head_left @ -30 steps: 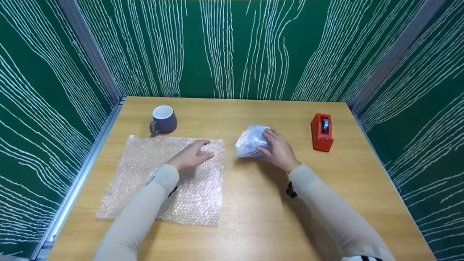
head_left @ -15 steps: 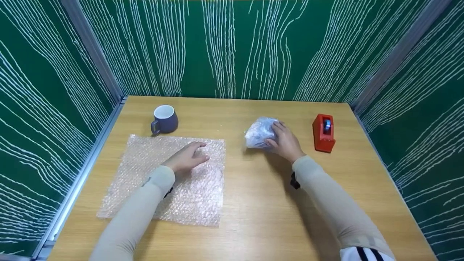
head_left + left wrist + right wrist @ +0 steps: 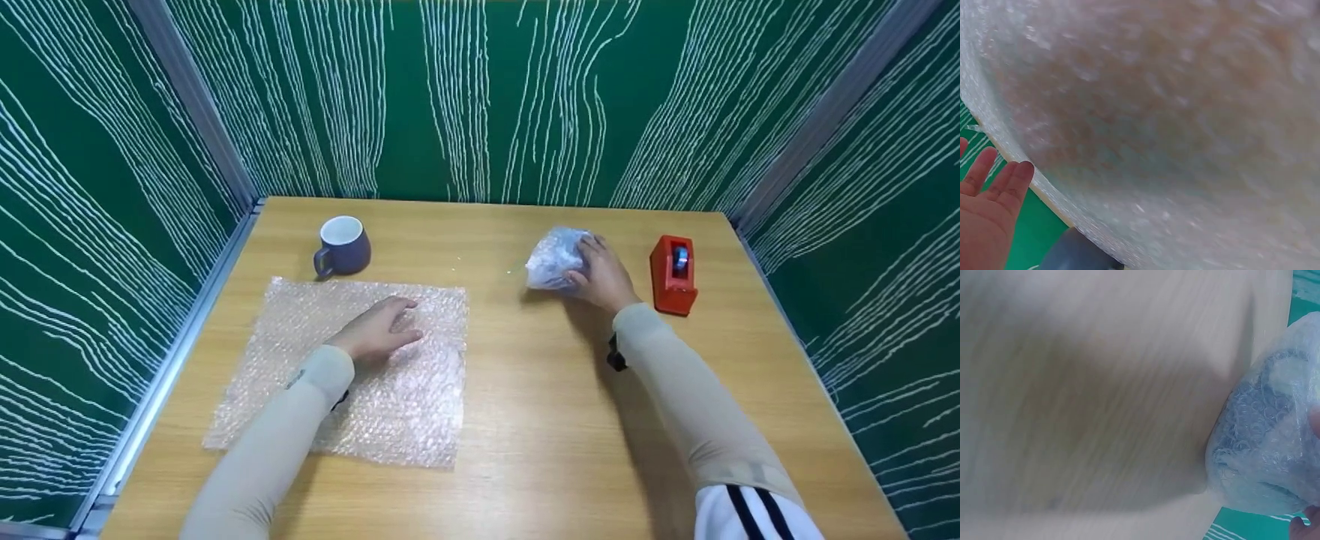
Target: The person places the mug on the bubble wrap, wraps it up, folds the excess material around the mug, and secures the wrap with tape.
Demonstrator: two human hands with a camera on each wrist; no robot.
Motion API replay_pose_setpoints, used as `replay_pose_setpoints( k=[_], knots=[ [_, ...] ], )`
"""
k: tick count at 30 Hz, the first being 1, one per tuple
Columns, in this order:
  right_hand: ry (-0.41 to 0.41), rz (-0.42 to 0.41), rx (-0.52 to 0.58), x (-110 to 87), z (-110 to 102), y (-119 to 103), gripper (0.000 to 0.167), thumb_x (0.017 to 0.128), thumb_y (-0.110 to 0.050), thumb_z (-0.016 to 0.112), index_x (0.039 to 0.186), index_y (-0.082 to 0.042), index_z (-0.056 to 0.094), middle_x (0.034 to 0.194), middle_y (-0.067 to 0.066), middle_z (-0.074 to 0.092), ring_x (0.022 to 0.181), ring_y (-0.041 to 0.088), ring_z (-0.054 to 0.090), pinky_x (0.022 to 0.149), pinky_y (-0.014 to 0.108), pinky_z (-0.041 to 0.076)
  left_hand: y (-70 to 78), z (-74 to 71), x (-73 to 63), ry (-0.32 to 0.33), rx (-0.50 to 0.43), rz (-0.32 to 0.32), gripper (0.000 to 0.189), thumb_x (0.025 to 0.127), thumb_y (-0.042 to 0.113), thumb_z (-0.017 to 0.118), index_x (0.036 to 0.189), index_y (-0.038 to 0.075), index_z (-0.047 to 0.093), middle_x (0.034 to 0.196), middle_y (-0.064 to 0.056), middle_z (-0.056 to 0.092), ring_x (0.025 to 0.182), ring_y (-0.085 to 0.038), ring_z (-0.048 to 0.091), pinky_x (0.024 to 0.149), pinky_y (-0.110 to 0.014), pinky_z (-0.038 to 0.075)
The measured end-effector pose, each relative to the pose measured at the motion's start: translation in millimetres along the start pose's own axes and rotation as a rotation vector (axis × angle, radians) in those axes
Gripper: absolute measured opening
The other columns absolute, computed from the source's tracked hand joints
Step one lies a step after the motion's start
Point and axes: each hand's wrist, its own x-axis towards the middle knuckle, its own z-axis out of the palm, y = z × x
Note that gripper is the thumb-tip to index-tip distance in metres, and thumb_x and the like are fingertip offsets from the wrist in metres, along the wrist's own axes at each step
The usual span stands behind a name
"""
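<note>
A bundle wrapped in bubble wrap [image 3: 553,259] is at the back, right of centre, and my right hand [image 3: 604,276] grips its right side. Bluish-grey shows through the wrap in the right wrist view, where the bundle [image 3: 1264,439] appears at the right edge. Over a flat sheet of clear bubble wrap [image 3: 405,412] on the left, my left hand [image 3: 377,328] hovers with relaxed fingers, holding nothing. Its fingers [image 3: 1013,183] also show at the left edge of the left wrist view. A grey-blue mug [image 3: 346,251], white inside, stands upright behind the sheet.
A red tape dispenser [image 3: 673,277] with a blue roll stands at the right, close to my right hand. The wooden table [image 3: 540,450] is enclosed by green panels [image 3: 405,97] with white wavy lines at the back and sides.
My right hand has carried the wrapped bundle back and to the right, closer to the tape dispenser. My left hand has drawn slightly left. The mug and the sheet stay put.
</note>
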Motion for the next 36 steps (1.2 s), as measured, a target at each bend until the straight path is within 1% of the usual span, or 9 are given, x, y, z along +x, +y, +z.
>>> replay_pose_setpoints(
  k=[6,11,15,19,22,26,28,32,36],
  knots=[
    [0.007,0.027,-0.024,12.4,-4,8,0.072,0.108,-0.024,0.069,0.168,-0.001,0.035,0.181,0.019,0.023,0.17,0.04,0.009,0.137,0.06,0.013,-7.7,-6.7,-11.1,-0.036,0.058,-0.092,0.085,0.099,0.053,0.074,0.165,0.01,0.043,0.172,-0.018,0.04,0.161,-0.041,0.036,0.133,-0.058,0.031],
    [-0.004,0.061,-0.034,20.4,-9,12,0.071,0.108,-0.02,0.068,0.168,-0.001,0.035,0.181,0.018,0.021,0.17,0.041,0.008,0.137,0.062,0.013,-19.0,-12.2,-20.6,-0.065,0.118,-0.115,0.098,0.091,0.058,0.082,0.165,0.007,0.043,0.174,-0.024,0.034,0.163,-0.046,0.029,0.134,-0.061,0.026],
    [-0.008,0.079,-0.044,24.8,-13,17,0.07,0.108,-0.019,0.068,0.168,-0.001,0.036,0.181,0.019,0.022,0.17,0.042,0.01,0.136,0.063,0.014,-28.8,-15.8,-26.0,-0.075,0.157,-0.126,0.103,0.087,0.059,0.085,0.165,0.006,0.044,0.176,-0.025,0.03,0.165,-0.046,0.025,0.135,-0.06,0.023],
    [-0.007,0.081,-0.056,23.7,-19,18,0.07,0.109,-0.02,0.067,0.168,0.0,0.035,0.18,0.021,0.023,0.169,0.043,0.01,0.136,0.063,0.014,-34.0,-20.9,-31.5,-0.084,0.184,-0.138,0.105,0.085,0.06,0.086,0.166,0.008,0.043,0.177,-0.022,0.029,0.166,-0.045,0.022,0.136,-0.061,0.021],
    [0.005,0.079,-0.048,16.7,-24,13,0.07,0.11,-0.021,0.066,0.168,-0.001,0.033,0.18,0.021,0.022,0.169,0.043,0.01,0.136,0.064,0.013,-36.6,-25.1,-36.4,-0.099,0.195,-0.152,0.107,0.084,0.059,0.086,0.168,0.011,0.04,0.179,-0.02,0.027,0.167,-0.045,0.018,0.136,-0.063,0.018],
    [0.007,0.09,-0.044,19.5,-25,15,0.071,0.109,-0.022,0.066,0.169,-0.003,0.033,0.18,0.02,0.022,0.169,0.043,0.01,0.136,0.064,0.013,-40.8,-30.4,-41.7,-0.126,0.215,-0.184,0.11,0.083,0.06,0.086,0.17,0.014,0.037,0.181,-0.017,0.023,0.168,-0.048,0.012,0.135,-0.068,0.013],
    [0.007,0.093,-0.037,24.8,-23,21,0.072,0.108,-0.021,0.068,0.169,-0.004,0.033,0.18,0.02,0.023,0.169,0.044,0.01,0.136,0.065,0.014,-42.9,-32.4,-43.0,-0.139,0.226,-0.198,0.112,0.082,0.061,0.087,0.17,0.016,0.036,0.181,-0.017,0.021,0.168,-0.049,0.011,0.134,-0.07,0.012],
    [0.03,0.07,-0.004,22.4,-22,24,0.077,0.105,-0.023,0.074,0.17,-0.008,0.035,0.18,0.018,0.025,0.169,0.043,0.011,0.135,0.067,0.015,-47.1,-35.4,-44.1,-0.154,0.232,-0.207,0.114,0.08,0.061,0.089,0.17,0.017,0.036,0.181,-0.017,0.021,0.167,-0.051,0.01,0.133,-0.072,0.014],
    [0.062,-0.001,-0.043,15.2,-21,20,0.077,0.103,-0.026,0.076,0.168,-0.008,0.04,0.179,0.017,0.029,0.168,0.044,0.014,0.135,0.067,0.016,-50.4,-38.4,-45.8,-0.159,0.223,-0.211,0.115,0.078,0.06,0.091,0.17,0.017,0.036,0.181,-0.018,0.02,0.167,-0.052,0.009,0.132,-0.074,0.016]
  ],
)
